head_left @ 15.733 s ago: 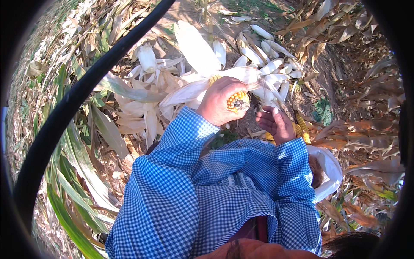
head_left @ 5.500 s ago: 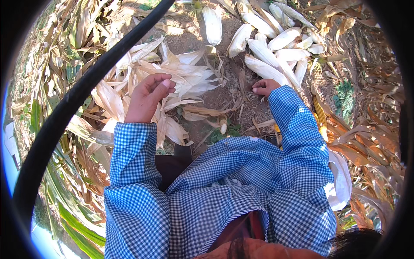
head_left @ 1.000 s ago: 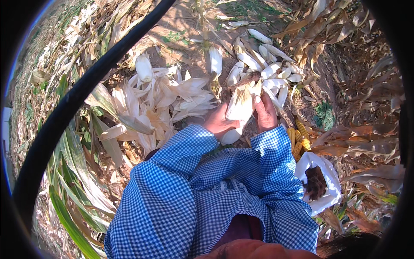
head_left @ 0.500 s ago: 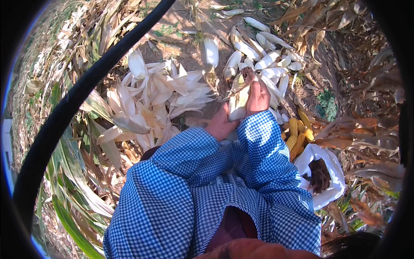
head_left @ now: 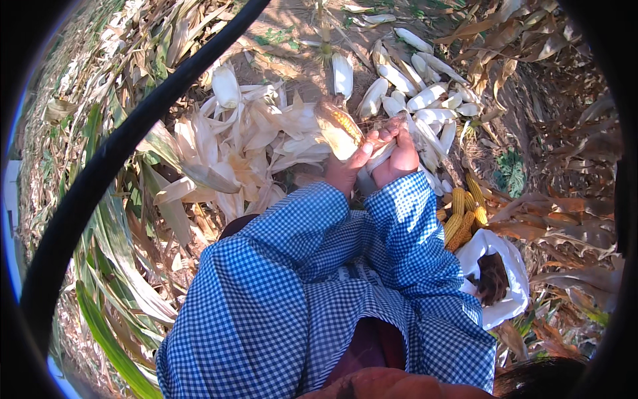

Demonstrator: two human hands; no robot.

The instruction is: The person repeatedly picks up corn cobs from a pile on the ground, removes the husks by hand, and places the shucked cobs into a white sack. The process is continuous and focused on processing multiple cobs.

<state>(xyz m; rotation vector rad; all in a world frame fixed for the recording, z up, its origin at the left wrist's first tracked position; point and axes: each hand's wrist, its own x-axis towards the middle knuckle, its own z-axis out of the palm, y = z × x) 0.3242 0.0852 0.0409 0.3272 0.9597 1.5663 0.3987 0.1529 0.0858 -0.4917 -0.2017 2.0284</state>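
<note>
A partly husked ear of corn (head_left: 345,124) tilts up and to the left between my hands, with a strip of yellow kernels showing out of its pale husk. My left hand (head_left: 344,171) is closed around its lower part, thumb pointing up along it. Right beside it, my right hand (head_left: 399,154) has its fingers bent and pinched on a piece of corn husk (head_left: 379,157) at the ear's side. The fingertips of both hands nearly meet, and the ear's base is hidden by them.
Loose pale husks (head_left: 219,153) lie heaped at the left. Unhusked ears (head_left: 425,98) are piled beyond my right hand. Bare yellow cobs (head_left: 458,219) lie at the right, beside a white bag (head_left: 515,302) holding brown corn silk (head_left: 490,279). Dry stalks flank both sides.
The ear has swung to the left and its husk has opened, baring yellow kernels. My right hand has come off the ear's tip and drawn down a piece of husk.
</note>
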